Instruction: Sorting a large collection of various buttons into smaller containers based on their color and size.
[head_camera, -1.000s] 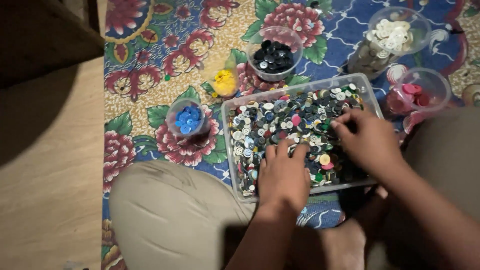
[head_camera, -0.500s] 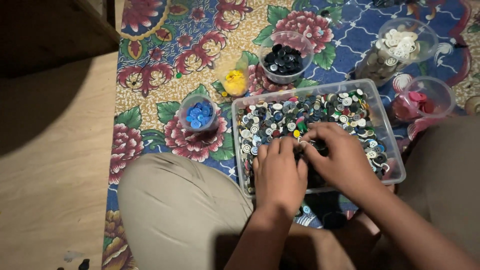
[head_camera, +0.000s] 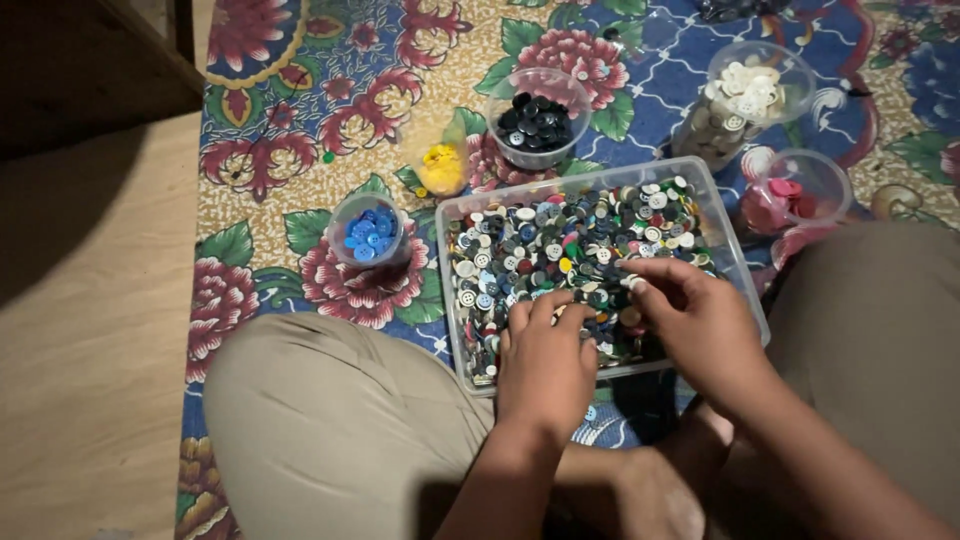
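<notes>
A clear plastic tray (head_camera: 720, 215) sits on a flowery rug (head_camera: 290, 150) on the floor, right in front of a person's crossed legs. The tray is a long box with round corners. Its long side runs left to right, a bit tilted up at the right end. It is full of small round buttons (head_camera: 560, 250) in many colours, flat and shiny.

The left hand (head_camera: 545, 360) rests flat on the buttons at the near edge, fingers bent down into the pile. I cannot tell if it grips any. The right hand (head_camera: 695, 320) is just beside it, with its fingertips (head_camera: 632, 282) pinched together on a small pale button.

Round clear cups stand behind the tray. One holds blue buttons (head_camera: 366, 232), one black buttons (head_camera: 537, 122), one white buttons (head_camera: 748, 88), one pink buttons (head_camera: 785, 200). A little yellow pile (head_camera: 442, 165) lies on the rug. Smooth wood floor (head_camera: 90, 330) is at the left.
</notes>
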